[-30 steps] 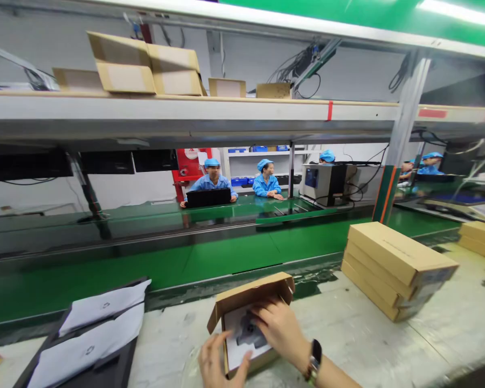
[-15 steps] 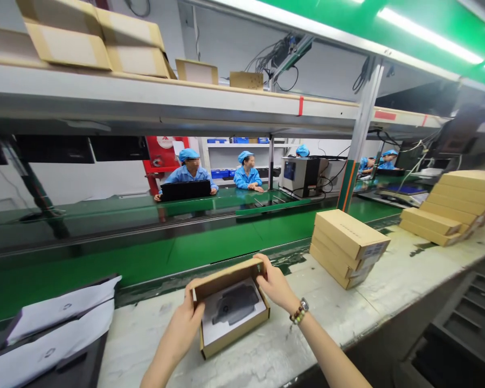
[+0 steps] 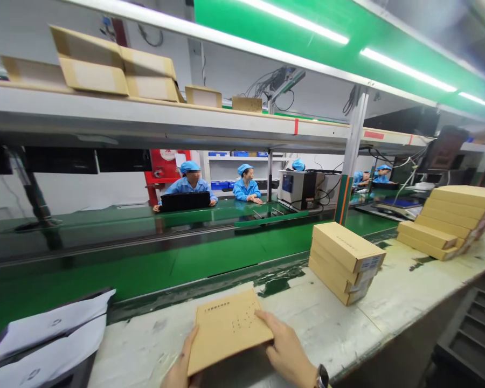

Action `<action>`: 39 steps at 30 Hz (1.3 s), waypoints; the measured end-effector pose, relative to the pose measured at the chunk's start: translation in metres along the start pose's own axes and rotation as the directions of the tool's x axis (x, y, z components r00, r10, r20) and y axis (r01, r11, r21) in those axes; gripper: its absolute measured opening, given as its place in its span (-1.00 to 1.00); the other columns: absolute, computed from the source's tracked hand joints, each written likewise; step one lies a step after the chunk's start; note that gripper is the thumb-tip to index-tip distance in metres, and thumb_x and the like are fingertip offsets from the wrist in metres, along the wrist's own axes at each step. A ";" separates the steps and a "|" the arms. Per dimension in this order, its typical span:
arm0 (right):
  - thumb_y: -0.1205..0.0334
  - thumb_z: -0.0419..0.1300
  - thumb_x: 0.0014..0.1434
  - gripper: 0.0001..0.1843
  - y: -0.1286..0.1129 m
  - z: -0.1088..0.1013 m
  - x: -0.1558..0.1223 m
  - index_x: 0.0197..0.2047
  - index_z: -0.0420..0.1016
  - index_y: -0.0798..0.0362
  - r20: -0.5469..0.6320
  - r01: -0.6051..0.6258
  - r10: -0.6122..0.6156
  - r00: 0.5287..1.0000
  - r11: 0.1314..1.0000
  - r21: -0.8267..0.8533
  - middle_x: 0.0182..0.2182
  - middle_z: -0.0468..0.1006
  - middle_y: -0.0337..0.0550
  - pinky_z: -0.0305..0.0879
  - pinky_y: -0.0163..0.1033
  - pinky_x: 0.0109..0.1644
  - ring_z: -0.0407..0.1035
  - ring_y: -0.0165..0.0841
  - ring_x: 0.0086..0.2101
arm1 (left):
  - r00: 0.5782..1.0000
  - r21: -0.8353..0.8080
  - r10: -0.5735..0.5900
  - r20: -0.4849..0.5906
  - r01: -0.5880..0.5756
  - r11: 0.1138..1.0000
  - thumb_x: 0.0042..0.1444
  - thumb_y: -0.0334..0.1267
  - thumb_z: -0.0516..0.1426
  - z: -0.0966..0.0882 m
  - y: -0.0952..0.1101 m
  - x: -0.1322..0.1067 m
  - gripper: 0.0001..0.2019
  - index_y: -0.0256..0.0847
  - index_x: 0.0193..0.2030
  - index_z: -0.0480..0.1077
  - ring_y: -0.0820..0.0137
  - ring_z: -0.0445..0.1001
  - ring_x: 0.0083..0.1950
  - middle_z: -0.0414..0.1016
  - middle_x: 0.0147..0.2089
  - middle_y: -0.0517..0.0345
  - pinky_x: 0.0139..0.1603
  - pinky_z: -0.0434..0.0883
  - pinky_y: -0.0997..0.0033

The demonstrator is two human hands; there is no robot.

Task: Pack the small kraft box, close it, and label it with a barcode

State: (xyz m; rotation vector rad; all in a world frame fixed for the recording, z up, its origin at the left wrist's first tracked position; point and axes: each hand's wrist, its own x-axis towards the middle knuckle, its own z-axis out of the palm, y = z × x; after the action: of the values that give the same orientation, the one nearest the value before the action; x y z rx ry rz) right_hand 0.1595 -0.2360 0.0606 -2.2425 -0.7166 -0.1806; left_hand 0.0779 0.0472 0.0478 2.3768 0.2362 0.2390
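A brown cardboard box is near the front of the workbench, its printed lid folded over the top. That lid hides the inside, and I cannot tell whether its front edge is fully tucked in. My left hand grips the lid and box along the left side, thumb side up. At the right side, my right hand holds the box with a finger lying on the lid's edge. Both hands are partly hidden under or behind the cardboard.
A stack of closed cardboard boxes stands to the right, with a larger stack farther along. White bags lie on a dark tray at left. Behind the bench runs a green conveyor; a shelf crosses above. Co-workers sit opposite.
The box's lid has come down over the dark item in its white insert. Both hands have moved lower and toward me with the box, and the camera view has tilted up.
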 end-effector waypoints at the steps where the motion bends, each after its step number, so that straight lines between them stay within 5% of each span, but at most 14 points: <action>1: 0.39 0.02 0.12 -0.39 -0.009 -0.006 0.011 0.25 0.31 -0.09 -0.051 -0.037 0.036 0.998 0.999 -0.018 0.09 0.54 -0.15 0.31 -0.26 0.10 0.46 -0.28 0.04 | 1.000 0.024 -0.001 -0.012 0.001 1.000 0.29 -0.20 -0.12 -0.009 0.014 0.007 -0.39 -0.09 0.47 -0.08 0.18 0.54 0.17 0.50 0.23 -0.02 0.14 0.45 0.19; 3: 0.24 -0.10 0.36 -0.63 -0.024 -0.019 0.036 0.12 0.40 -0.06 -0.130 -0.115 0.105 0.986 0.991 -0.073 -0.12 0.63 -0.12 0.34 -0.24 -0.09 0.53 -0.24 -0.14 | 0.999 0.130 -0.024 -0.025 0.027 0.991 0.37 -0.13 -0.25 -0.031 0.040 0.024 -0.48 -0.20 0.38 0.13 0.09 0.57 0.11 0.58 0.11 -0.15 0.08 0.44 0.13; 7: -0.02 -0.21 0.46 -0.53 -0.035 -0.035 0.074 -0.10 0.46 -0.01 -0.123 -0.143 0.127 0.984 0.981 -0.133 -0.36 0.61 -0.06 0.15 -0.25 -0.35 0.51 -0.18 -0.36 | 0.995 0.291 -0.060 -0.074 0.080 0.953 0.35 -0.04 -0.20 -0.066 0.071 0.058 -0.49 -0.27 0.11 0.42 -0.11 0.60 -0.06 0.63 -0.13 -0.28 -0.08 0.41 0.03; 12: 0.19 -0.06 0.38 -0.69 -0.031 -0.052 0.094 -0.08 0.51 -0.04 -0.049 -0.053 0.046 0.998 0.987 -0.151 -0.31 0.62 -0.15 0.13 -0.30 -0.30 0.49 -0.28 -0.30 | 0.999 0.187 0.039 0.010 -0.040 0.982 0.27 -0.20 -0.09 -0.086 0.072 0.082 -0.64 -0.11 0.03 0.47 0.22 0.58 -0.09 0.64 -0.11 0.04 -0.12 0.37 0.36; 19: 0.35 -0.05 0.30 -0.65 -0.030 -0.066 0.107 -0.02 0.51 -0.01 0.029 0.080 -0.076 0.997 0.984 -0.159 -0.42 0.56 -0.25 0.22 -0.33 -0.29 0.43 -0.36 -0.39 | 0.981 0.051 0.119 0.156 -0.129 0.990 0.30 -0.11 -0.11 -0.096 0.067 0.091 -0.52 -0.24 0.22 0.38 0.29 0.44 -0.46 0.41 -0.58 0.27 -0.35 0.32 0.38; 21: 0.35 -0.05 0.33 -0.63 -0.028 -0.062 0.096 0.05 0.50 -0.02 0.030 0.116 -0.113 0.993 0.977 -0.181 -0.29 0.59 -0.20 0.28 -0.31 -0.18 0.46 -0.34 -0.29 | 0.973 0.033 0.147 0.176 -0.155 0.987 0.32 -0.03 -0.09 -0.095 0.059 0.083 -0.50 -0.18 0.27 0.36 0.27 0.47 -0.38 0.48 -0.50 0.23 -0.28 0.35 0.36; 24: 0.33 -0.06 0.37 -0.55 -0.020 -0.048 0.067 0.24 0.40 -0.07 0.032 0.151 -0.148 0.989 0.962 -0.227 -0.11 0.55 -0.08 0.34 -0.21 -0.07 0.46 -0.26 -0.17 | 0.961 0.041 0.201 0.190 -0.212 0.976 0.29 0.05 0.00 -0.083 0.035 0.064 -0.49 0.01 0.33 0.31 0.20 0.51 -0.04 0.56 -0.03 0.06 0.05 0.38 0.23; 27: 0.20 0.04 0.36 -0.41 -0.011 -0.034 0.041 0.43 0.13 -0.10 0.038 0.174 -0.170 0.985 0.950 -0.260 0.08 0.44 0.06 0.41 -0.08 -0.04 0.43 -0.14 -0.06 | 0.948 -0.034 0.288 0.134 -0.286 0.958 0.09 0.02 0.27 -0.056 0.009 0.047 -0.27 0.08 0.40 0.19 0.05 0.24 0.37 0.26 0.37 -0.03 0.36 0.20 0.04; 30: 0.15 0.24 0.25 -0.19 -0.011 -0.029 0.034 0.48 0.00 -0.09 -0.012 0.223 -0.241 0.971 0.917 -0.332 0.35 0.15 0.14 0.30 0.11 0.19 0.24 0.02 0.19 | 0.953 -0.175 0.302 -0.010 -0.299 0.938 0.05 -0.18 0.31 -0.023 0.003 0.038 -0.23 -0.03 0.40 0.13 0.09 0.14 0.44 0.18 0.41 -0.07 0.44 0.13 0.04; 34: 0.34 0.33 0.07 -0.08 -0.031 -0.034 0.048 0.43 0.08 -0.16 0.006 0.355 -0.367 0.930 0.895 -0.269 0.44 0.03 0.02 -0.09 0.32 0.39 -0.02 0.10 0.35 | 0.924 -0.171 0.342 -0.173 -0.370 0.913 0.06 -0.25 0.32 -0.009 0.046 0.022 -0.21 0.01 0.40 0.09 0.14 0.36 0.29 0.33 0.29 -0.02 0.33 0.29 0.05; 36: 0.35 0.32 0.04 -0.09 -0.039 -0.030 0.052 0.41 0.08 -0.13 0.043 0.390 -0.389 0.920 0.921 -0.007 0.37 0.19 0.02 0.01 0.23 0.40 0.12 -0.01 0.31 | 0.885 -0.141 0.393 -0.250 -0.435 0.890 -0.02 -0.18 0.39 -0.019 0.080 0.008 -0.05 0.12 0.43 -0.01 0.16 0.40 0.24 0.37 0.28 0.05 0.30 0.32 0.04; 39: 0.19 0.36 0.05 -0.21 -0.033 -0.010 0.050 0.31 0.18 -0.01 0.064 0.224 -0.264 0.962 0.904 0.365 0.21 0.40 0.09 0.34 0.05 0.24 0.37 -0.08 0.15 | 0.836 -0.170 0.494 -0.240 -0.537 0.826 -0.02 -0.04 0.40 -0.053 0.120 -0.007 0.00 0.13 0.46 -0.09 0.18 0.47 0.18 0.50 0.19 0.10 0.27 0.37 0.07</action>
State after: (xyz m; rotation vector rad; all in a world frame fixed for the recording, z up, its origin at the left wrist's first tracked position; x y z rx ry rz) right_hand 0.1837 -0.2028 0.1051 -1.8241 -1.0077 -0.0403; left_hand 0.0702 -0.0061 0.1674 2.1381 -0.3518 0.7101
